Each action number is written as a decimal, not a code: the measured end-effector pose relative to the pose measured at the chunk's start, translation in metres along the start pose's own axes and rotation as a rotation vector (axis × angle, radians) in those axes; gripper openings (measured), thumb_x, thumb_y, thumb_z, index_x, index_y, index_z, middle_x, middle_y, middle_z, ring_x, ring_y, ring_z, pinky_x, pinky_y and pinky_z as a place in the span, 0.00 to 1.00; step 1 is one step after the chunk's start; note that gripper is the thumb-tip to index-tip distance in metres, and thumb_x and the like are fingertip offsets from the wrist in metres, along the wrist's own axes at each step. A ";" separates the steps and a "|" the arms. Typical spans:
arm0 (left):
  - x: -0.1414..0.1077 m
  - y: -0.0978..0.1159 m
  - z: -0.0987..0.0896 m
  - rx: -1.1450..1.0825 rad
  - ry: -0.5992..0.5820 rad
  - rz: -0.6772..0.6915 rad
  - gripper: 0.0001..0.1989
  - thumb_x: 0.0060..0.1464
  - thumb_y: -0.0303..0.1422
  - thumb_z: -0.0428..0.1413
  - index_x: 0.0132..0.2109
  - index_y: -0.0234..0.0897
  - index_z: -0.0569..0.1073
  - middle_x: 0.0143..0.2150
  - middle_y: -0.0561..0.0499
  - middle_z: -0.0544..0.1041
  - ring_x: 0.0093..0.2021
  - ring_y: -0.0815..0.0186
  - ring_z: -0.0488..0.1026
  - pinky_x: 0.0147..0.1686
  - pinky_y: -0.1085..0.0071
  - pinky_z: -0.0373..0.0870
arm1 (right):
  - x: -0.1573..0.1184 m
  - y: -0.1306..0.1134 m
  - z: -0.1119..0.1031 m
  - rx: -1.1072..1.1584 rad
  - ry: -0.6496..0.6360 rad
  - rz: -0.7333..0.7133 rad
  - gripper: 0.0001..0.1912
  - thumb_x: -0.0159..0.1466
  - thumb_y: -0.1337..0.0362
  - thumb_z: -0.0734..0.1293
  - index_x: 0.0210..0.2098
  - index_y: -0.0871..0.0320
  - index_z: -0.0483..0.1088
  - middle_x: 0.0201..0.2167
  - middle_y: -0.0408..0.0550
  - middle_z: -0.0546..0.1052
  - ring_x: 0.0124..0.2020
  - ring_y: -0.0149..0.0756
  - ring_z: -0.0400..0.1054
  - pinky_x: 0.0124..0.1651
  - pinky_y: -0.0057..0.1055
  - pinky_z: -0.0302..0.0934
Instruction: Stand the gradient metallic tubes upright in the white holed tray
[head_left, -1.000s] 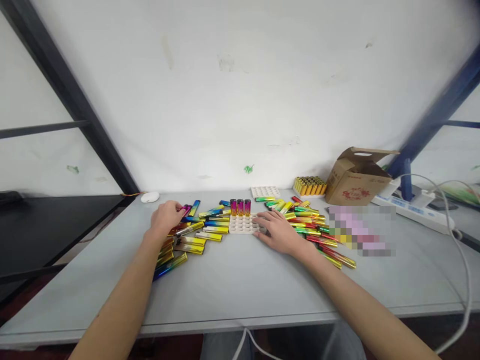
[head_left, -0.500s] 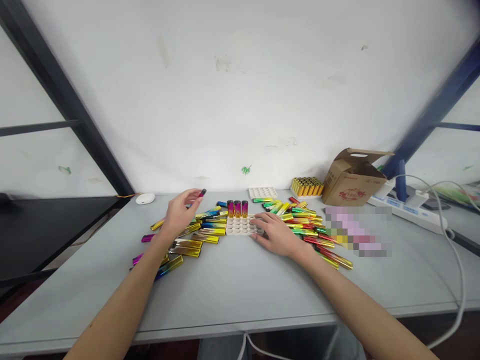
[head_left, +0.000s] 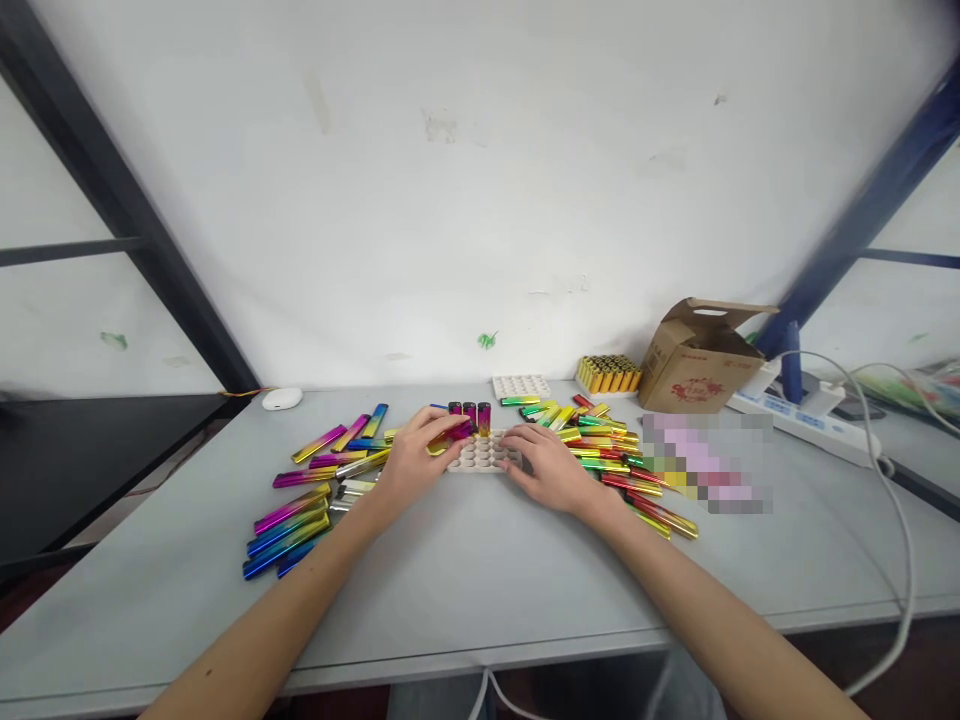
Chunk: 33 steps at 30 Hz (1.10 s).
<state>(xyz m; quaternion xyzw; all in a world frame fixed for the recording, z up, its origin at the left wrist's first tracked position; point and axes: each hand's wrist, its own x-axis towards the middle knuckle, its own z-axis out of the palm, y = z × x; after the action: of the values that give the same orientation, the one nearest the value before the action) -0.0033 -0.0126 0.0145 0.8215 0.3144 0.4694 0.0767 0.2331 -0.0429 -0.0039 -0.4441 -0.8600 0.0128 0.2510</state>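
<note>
Behind the gray table (head_left: 480,570) is a white wall (head_left: 480,200). A white tray (head_left: 475,463) with holes sits there. Three purple lighters (head_left: 470,417) stand up at the tray's back. The left hand (head_left: 415,452) pinches another purple lighter (head_left: 459,430) at the tray's back left part. The right hand (head_left: 551,466) lies bent over the tray's right end; I can't tell if it grips. Shiny lighters (head_left: 292,509) lie left and right of the tray.
</note>
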 end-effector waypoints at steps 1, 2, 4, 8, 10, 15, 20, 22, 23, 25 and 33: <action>0.000 0.000 0.000 -0.021 -0.016 -0.026 0.12 0.59 0.34 0.57 0.49 0.40 0.74 0.42 0.48 0.74 0.42 0.63 0.73 0.43 0.66 0.71 | 0.000 0.000 0.000 -0.001 -0.005 -0.003 0.16 0.66 0.60 0.62 0.51 0.59 0.70 0.49 0.54 0.73 0.52 0.43 0.64 0.57 0.42 0.58; -0.001 0.000 -0.001 -0.048 -0.028 -0.060 0.12 0.59 0.34 0.57 0.49 0.40 0.73 0.43 0.48 0.75 0.43 0.62 0.73 0.45 0.65 0.71 | -0.001 0.000 0.001 -0.005 -0.011 -0.004 0.16 0.66 0.60 0.62 0.51 0.59 0.69 0.49 0.54 0.73 0.52 0.44 0.64 0.57 0.42 0.58; -0.001 0.002 -0.001 -0.134 -0.043 -0.158 0.12 0.59 0.36 0.56 0.50 0.40 0.71 0.44 0.47 0.75 0.44 0.62 0.73 0.45 0.64 0.70 | -0.001 0.000 0.000 -0.019 -0.028 -0.008 0.17 0.67 0.60 0.61 0.52 0.58 0.69 0.50 0.55 0.72 0.53 0.44 0.64 0.57 0.43 0.58; -0.001 0.010 0.003 -0.501 -0.054 -0.407 0.17 0.59 0.40 0.55 0.54 0.42 0.66 0.48 0.46 0.72 0.40 0.63 0.74 0.38 0.67 0.72 | -0.001 0.001 -0.002 -0.040 -0.067 -0.027 0.15 0.69 0.60 0.59 0.51 0.56 0.71 0.51 0.54 0.72 0.52 0.44 0.64 0.57 0.43 0.58; 0.001 0.014 0.004 -0.713 -0.042 -0.497 0.19 0.59 0.41 0.56 0.54 0.41 0.65 0.45 0.47 0.71 0.36 0.66 0.73 0.35 0.68 0.72 | -0.001 0.003 -0.003 -0.042 -0.079 -0.042 0.15 0.69 0.61 0.59 0.51 0.55 0.71 0.51 0.55 0.71 0.53 0.43 0.65 0.57 0.43 0.58; 0.008 0.017 0.000 -1.166 -0.041 -0.732 0.17 0.60 0.44 0.51 0.44 0.33 0.71 0.32 0.49 0.70 0.29 0.69 0.65 0.28 0.73 0.65 | 0.000 0.006 -0.004 -0.027 -0.102 -0.064 0.15 0.69 0.62 0.59 0.51 0.55 0.71 0.52 0.55 0.71 0.53 0.44 0.65 0.56 0.43 0.60; 0.012 0.015 -0.009 -1.359 -0.077 -0.880 0.20 0.62 0.45 0.44 0.31 0.34 0.67 0.24 0.53 0.60 0.24 0.69 0.59 0.24 0.74 0.62 | 0.000 0.005 -0.006 -0.010 -0.119 -0.058 0.16 0.69 0.63 0.58 0.52 0.55 0.71 0.54 0.56 0.70 0.53 0.44 0.66 0.55 0.42 0.61; 0.012 0.014 -0.010 -1.397 -0.088 -0.912 0.20 0.61 0.45 0.43 0.28 0.36 0.64 0.24 0.54 0.57 0.23 0.69 0.58 0.23 0.74 0.61 | -0.001 0.005 -0.005 -0.008 -0.123 -0.049 0.16 0.69 0.62 0.58 0.53 0.55 0.71 0.54 0.56 0.69 0.54 0.44 0.66 0.55 0.42 0.61; 0.012 0.014 -0.010 -1.405 -0.092 -0.925 0.20 0.61 0.44 0.42 0.27 0.36 0.63 0.24 0.54 0.56 0.23 0.70 0.57 0.23 0.74 0.61 | -0.001 0.005 -0.005 -0.007 -0.124 -0.046 0.17 0.69 0.62 0.58 0.53 0.55 0.71 0.55 0.56 0.69 0.54 0.44 0.66 0.56 0.42 0.61; 0.012 0.014 -0.010 -1.402 -0.103 -0.943 0.19 0.61 0.43 0.42 0.27 0.37 0.61 0.24 0.55 0.55 0.23 0.69 0.56 0.22 0.74 0.60 | -0.001 0.005 -0.005 -0.007 -0.123 -0.042 0.17 0.69 0.62 0.58 0.53 0.55 0.71 0.55 0.56 0.69 0.54 0.44 0.66 0.56 0.42 0.61; 0.013 0.020 -0.009 -1.273 -0.115 -0.957 0.14 0.60 0.35 0.40 0.28 0.37 0.60 0.26 0.54 0.56 0.24 0.69 0.57 0.23 0.74 0.60 | -0.001 0.002 -0.006 -0.009 -0.130 -0.030 0.17 0.69 0.62 0.58 0.53 0.56 0.71 0.55 0.57 0.69 0.54 0.44 0.66 0.56 0.42 0.61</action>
<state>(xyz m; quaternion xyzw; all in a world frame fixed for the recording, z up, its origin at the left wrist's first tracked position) 0.0027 -0.0216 0.0376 0.4187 0.3000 0.4316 0.7405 0.2381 -0.0434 0.0004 -0.4304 -0.8812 0.0337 0.1929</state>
